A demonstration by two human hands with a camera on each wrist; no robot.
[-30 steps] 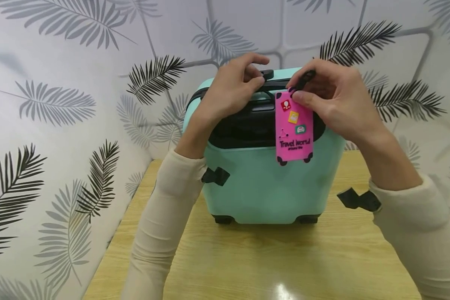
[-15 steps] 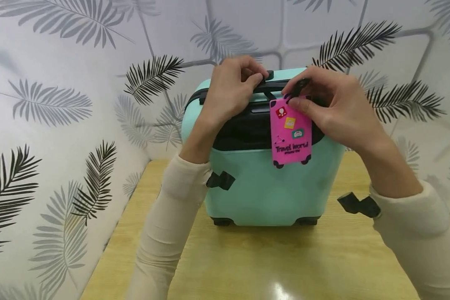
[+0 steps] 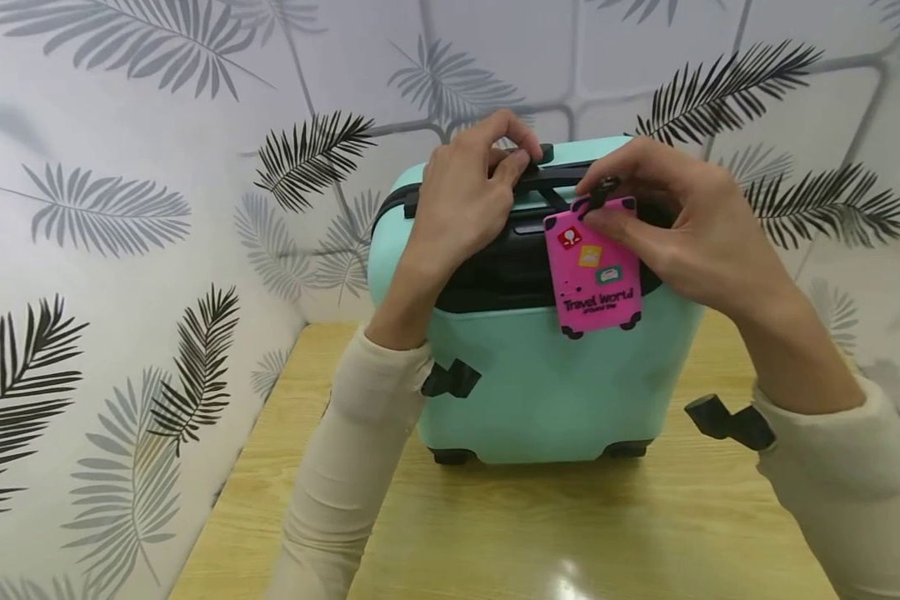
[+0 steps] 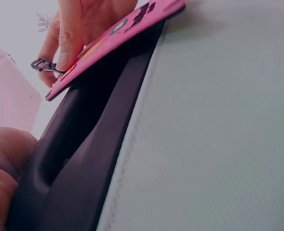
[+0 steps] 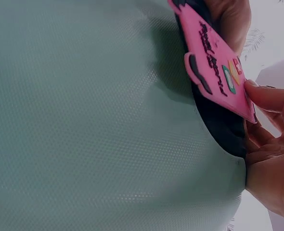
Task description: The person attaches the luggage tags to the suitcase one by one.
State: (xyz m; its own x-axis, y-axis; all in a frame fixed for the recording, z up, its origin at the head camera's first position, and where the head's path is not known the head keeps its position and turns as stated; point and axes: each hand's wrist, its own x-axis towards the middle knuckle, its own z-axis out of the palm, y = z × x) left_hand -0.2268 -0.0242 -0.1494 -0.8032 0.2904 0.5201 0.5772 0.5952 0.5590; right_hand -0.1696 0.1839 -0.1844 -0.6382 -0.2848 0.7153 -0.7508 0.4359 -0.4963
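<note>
A mint green suitcase (image 3: 540, 392) with a black front panel (image 3: 495, 267) stands upright on the table. My right hand (image 3: 693, 221) pinches a pink luggage tag (image 3: 594, 283) by its top corner, in front of that panel. The tag hangs face outward and slightly tilted, printed "Travel World". Beside the right fingertips a small black buckle (image 4: 45, 65) sticks out in the left wrist view. A black strap (image 3: 552, 197) runs from the tag's top to under the suitcase handle (image 3: 566, 177). At the handle's left part, my left hand (image 3: 461, 200) pinches a black strap end between thumb and forefinger.
The wood-grain table (image 3: 495, 533) extends in front of and around the suitcase. Close behind and to the left rises a white wall (image 3: 120, 275) with grey and black leaf patterns. A black wrist mount (image 3: 729, 421) juts from the right sleeve.
The left thumb and forefinger have closed together at the handle. The right hand has lowered the tag slightly, and the tag has tilted a little.
</note>
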